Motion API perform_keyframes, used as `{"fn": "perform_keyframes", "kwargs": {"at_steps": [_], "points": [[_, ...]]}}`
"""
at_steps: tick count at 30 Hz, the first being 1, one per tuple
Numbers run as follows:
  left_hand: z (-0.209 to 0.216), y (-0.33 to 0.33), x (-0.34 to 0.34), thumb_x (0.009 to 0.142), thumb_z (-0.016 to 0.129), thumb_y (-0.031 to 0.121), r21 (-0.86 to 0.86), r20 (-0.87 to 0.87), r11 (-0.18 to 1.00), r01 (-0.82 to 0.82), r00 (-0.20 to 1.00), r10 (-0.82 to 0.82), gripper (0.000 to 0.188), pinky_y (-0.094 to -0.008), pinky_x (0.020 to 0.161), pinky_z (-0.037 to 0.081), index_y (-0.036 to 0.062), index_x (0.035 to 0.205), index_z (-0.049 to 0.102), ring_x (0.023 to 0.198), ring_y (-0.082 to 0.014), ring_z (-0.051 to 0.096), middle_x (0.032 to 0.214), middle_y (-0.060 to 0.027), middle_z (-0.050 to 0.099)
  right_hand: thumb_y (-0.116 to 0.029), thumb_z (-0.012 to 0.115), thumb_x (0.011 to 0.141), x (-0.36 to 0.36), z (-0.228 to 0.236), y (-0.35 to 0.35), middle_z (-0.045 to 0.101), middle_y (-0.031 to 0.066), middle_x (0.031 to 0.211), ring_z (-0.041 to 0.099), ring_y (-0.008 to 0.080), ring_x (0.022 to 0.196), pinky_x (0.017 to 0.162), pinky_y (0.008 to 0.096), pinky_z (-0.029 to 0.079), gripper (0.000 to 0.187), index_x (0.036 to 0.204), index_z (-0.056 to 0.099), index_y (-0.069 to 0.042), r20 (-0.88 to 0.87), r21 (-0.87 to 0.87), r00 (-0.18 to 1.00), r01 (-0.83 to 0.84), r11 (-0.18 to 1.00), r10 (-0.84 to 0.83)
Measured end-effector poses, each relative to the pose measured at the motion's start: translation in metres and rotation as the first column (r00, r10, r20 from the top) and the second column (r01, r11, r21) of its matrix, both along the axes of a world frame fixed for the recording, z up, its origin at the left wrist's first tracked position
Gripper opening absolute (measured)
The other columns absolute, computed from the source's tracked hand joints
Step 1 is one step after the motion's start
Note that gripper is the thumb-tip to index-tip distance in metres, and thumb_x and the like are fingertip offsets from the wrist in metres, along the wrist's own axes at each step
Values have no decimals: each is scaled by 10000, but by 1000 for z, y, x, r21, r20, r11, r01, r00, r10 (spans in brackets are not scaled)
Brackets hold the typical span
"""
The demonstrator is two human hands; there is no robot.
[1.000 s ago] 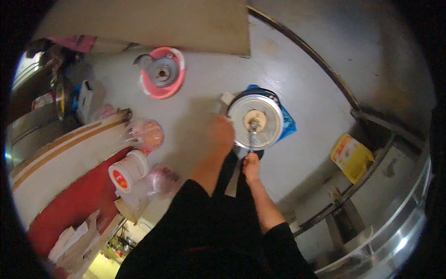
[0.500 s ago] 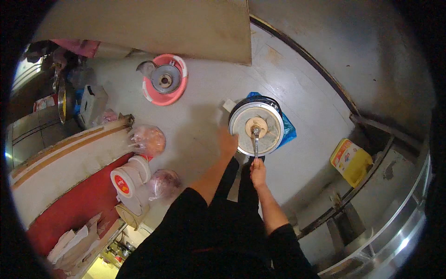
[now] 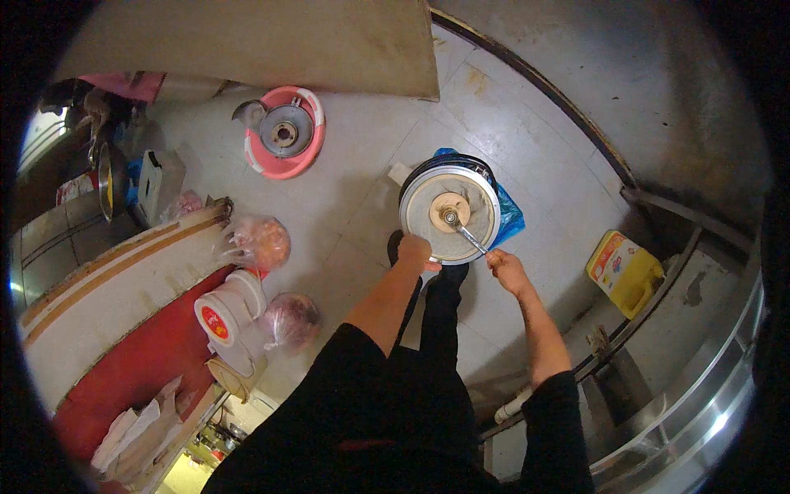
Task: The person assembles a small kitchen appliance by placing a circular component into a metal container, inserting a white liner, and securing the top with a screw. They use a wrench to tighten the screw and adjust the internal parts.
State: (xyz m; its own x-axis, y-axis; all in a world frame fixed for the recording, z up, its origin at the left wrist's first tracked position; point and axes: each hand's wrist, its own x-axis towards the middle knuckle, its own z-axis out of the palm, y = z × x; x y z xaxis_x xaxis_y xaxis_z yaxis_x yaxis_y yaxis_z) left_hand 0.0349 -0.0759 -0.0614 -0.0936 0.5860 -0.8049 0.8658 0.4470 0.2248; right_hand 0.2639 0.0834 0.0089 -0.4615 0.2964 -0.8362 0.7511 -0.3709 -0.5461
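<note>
A round, silver-rimmed machine part with a flat grey face [image 3: 480,193] sits on the floor in front of me. At its middle is a tan round hub [image 3: 440,203] with a nut. A metal wrench [image 3: 471,237] is fitted on that nut, its handle pointing toward the near right. My right hand [image 3: 508,270] is closed around the handle's end. At the near left edge of the round part, my left hand [image 3: 414,250] is closed on the rim; some of its fingertips are hidden. Blue plastic [image 3: 511,218] shows beneath the part on the right.
A pink basin [image 3: 256,146] at the far left holds a grey metal disc [image 3: 298,128]. White buckets [image 3: 222,317] and filled plastic bags [image 3: 292,319] stand along the left. On the right, a yellow jug [image 3: 628,284] rests near a metal frame [image 3: 683,226].
My right hand has swung the wrench handle to the right, from pointing straight toward me. My left hand has come down onto the near left rim.
</note>
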Motion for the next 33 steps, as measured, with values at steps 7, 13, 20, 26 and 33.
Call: {"fn": "perform_keyframes", "kwargs": {"at_steps": [7,13,20,26,33], "points": [[-46,-33,14,667,792,343,-214,354,280,-936,193,915,477,-382,775,495,-34,922,650,853,-254,634,990,-158,664,-306,502,963,-9,-6,-67,398,-37,607,355,80,533,494,236,314,328,723,492,-82,-97,32,942,325,945,-320],[8,10,10,757,677,241,-275,106,53,-960,25,994,419,-379,673,523,-71,1015,570,775,-294,658,893,-197,669,-340,507,966,-25,-11,-106,389,-51,601,351,60,528,485,221,294,333,726,494,-109,-118,-9,864,492,871,-489],[52,38,5,863,542,122,-279,10,-105,-954,-112,994,358,-375,553,556,-113,1124,477,683,-340,686,780,-242,674,-345,487,977,-42,0,-121,378,-52,576,332,53,489,443,222,275,338,726,481,-118,-60,-12,826,562,827,-561],[48,36,9,845,576,113,-292,33,-200,-935,-219,975,371,-362,583,567,-117,1114,465,790,-346,688,879,-257,670,-313,471,984,-61,1,-141,396,-41,609,360,70,520,473,239,318,333,739,481,-87,-60,1,770,636,772,-635],[71,7,-13,862,578,358,-445,362,295,-845,132,923,592,-424,720,543,-98,1207,425,906,-358,660,1012,-249,646,-305,461,988,-71,29,-130,392,-47,612,364,56,535,484,224,327,329,735,464,-94,-151,-59,730,666,743,-666]]}}
